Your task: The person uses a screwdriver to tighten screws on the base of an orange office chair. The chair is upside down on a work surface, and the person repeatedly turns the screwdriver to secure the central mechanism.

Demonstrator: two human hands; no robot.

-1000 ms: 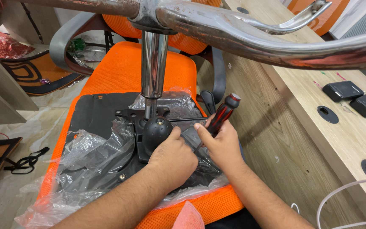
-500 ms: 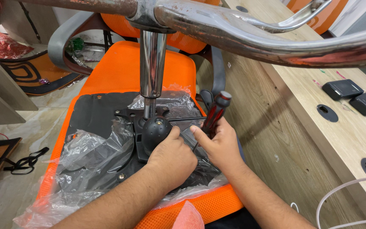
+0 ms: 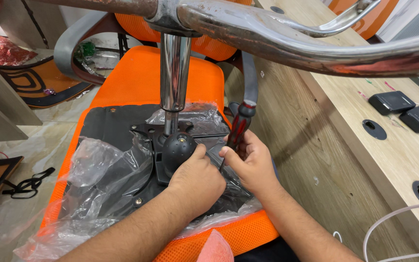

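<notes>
I saw the orange chair seat lying upside down, and I took it as my landmark. Above it, across the top of the view, ran the chrome legs of the chair base, with the chrome column dropping from them toward the middle of the seat. To the right of the seat stood a wooden surface carrying two small black boxes. On the seat's underside lay a black mounting plate, partly covered by crumpled clear plastic wrap, and at the foot of the column sat the black mechanism.

My left hand rested on the plate just right of that mechanism, fingers curled down and pressing there; I could not tell whether they gripped anything. My right hand sat beside it, near the seat's right edge, its fingers closed around the lower shaft of a screwdriver. The red and black handle stood out above the fingers, tilted up and to the right, while the tip was hidden between the two hands.
</notes>
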